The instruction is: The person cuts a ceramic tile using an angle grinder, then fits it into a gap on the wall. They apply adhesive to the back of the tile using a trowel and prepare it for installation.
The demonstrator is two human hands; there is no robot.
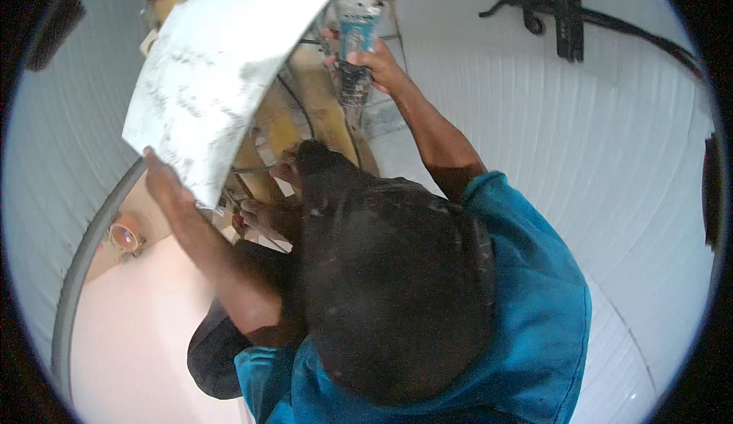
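My right hand [374,65] is wrapped round the body of a blue-green angle grinder [359,30], with its metal head pointing away from me. The grinder stands close beside the right edge of a large, smudged white panel [214,65], which looks like a tile; its disc cannot be made out. At the panel's near left corner my left hand [160,176] grips the edge, thumb or finger showing on top. The panel slopes across the far left of the view and hides what lies under it.
Below me are my dark-clothed legs [397,271] and a foot [263,216]. Yellowish boards or blocks [309,95] and a dark cable [301,103] lie under and beside the panel. An orange round object [126,237] stands at the left. Black strips [565,11] are at far right.
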